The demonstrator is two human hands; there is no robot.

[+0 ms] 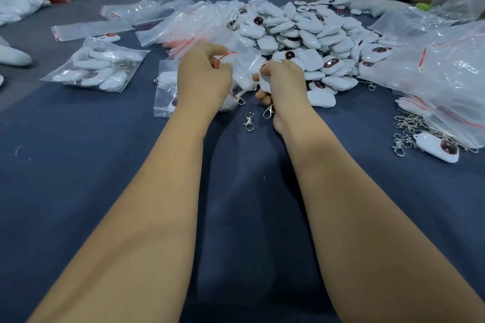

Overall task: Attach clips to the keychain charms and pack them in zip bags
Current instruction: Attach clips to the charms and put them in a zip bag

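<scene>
Matt dark-blue cloth table cover (78, 165); glossy clear plastic zip bags (189, 26); smooth white plastic charms (312, 34), centre; shiny metal clip (249, 121), below centre.

Both forearms are bare, no sleeves in view; a silvery ring (277, 61) sits on one right-hand finger.

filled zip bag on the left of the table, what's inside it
The filled zip bag holds several white charms, at least one showing a dark face, with metal clips bunched toward its right side. They overlap and the plastic glares, so an exact count cannot be read.
</scene>
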